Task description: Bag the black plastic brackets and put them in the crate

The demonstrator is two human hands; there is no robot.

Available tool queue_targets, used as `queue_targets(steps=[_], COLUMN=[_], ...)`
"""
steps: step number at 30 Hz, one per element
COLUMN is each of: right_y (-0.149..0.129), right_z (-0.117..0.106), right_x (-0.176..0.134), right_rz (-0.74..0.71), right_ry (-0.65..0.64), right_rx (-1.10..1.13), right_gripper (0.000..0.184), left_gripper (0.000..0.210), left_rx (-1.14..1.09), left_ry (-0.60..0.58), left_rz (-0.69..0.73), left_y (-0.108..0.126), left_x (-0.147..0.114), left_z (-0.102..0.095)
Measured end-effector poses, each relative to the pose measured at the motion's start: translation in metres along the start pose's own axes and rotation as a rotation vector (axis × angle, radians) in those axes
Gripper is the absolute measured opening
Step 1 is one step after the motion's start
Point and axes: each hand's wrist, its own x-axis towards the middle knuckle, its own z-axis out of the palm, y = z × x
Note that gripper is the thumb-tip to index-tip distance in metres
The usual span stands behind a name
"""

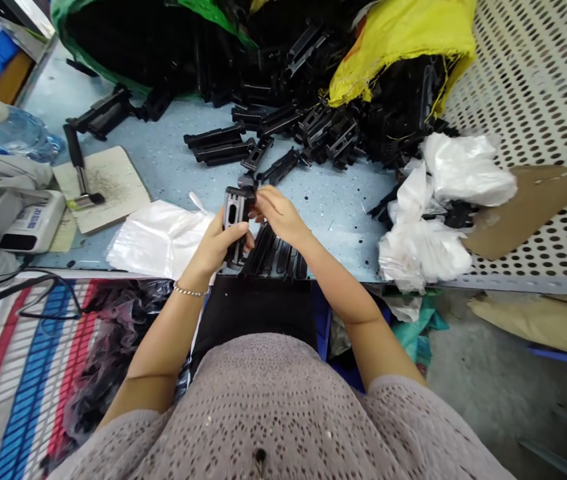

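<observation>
In the head view my left hand [221,239] is closed around a long black plastic part [234,212] with an oval slot in its face. It is held tilted up over the near edge of the table. My right hand [279,215] has its fingers curled together at the upper right side of the same part; the fingertips are partly hidden behind it. Below my hands several similar black parts [283,257] lie side by side at the edge. A loose pile of black parts [221,143] spreads just beyond.
A green sack [71,40] and a yellow sack [403,33] spill black parts onto the speckled blue table [343,220]. White plastic bags [156,237] lie on the left, crumpled ones [418,233] on the right. Left stand a brush [77,157], a board [118,183] and a bottle [18,133].
</observation>
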Motion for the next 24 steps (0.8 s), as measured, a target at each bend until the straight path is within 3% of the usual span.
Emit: queue_targets(steps=[2,4,10,15,17,20,24], right_y=[-0.003,-0.002,0.003,-0.001,0.001,0.006,0.002], right_z=[-0.001,-0.001,0.016,0.032,0.043,0.06,0.068], right_x=[-0.008,-0.011,-0.023,-0.063,-0.075,-0.081,-0.073], right_rz=[0.049,0.033,0.151,-0.205,-0.256,-0.088,0.292], right_ry=[0.161,0.207,0.039,-0.107,-0.105,-0.051,-0.006], right_rx=[-0.095,-0.184,-0.015,-0.343,-0.427,-0.35,0.033], right_gripper=[0.057,0.059,0.065,0.05,0.046,0.045,0.055], left_gripper=[0.047,0.042,0.044,0.045,0.046,0.046,0.045], left_rx=[-0.03,-0.071,-0.141,-0.217,-0.22,-0.183,-0.041], left_ry=[0.02,0.044,0.186,0.232,0.221,0.251,0.391], left_rz=[-0.045,-0.07,-0.08,-0.176,-0.23,-0.24,0.053], left_y=[0.0,-0.006,-0.021,-0.022,-0.026,-0.03,-0.021], left_x=[-0.004,-0.007,-0.005,0.002,0.004,0.005,0.004], left_z=[0.011,0.021,0.022,0.012,0.014,0.019,0.023])
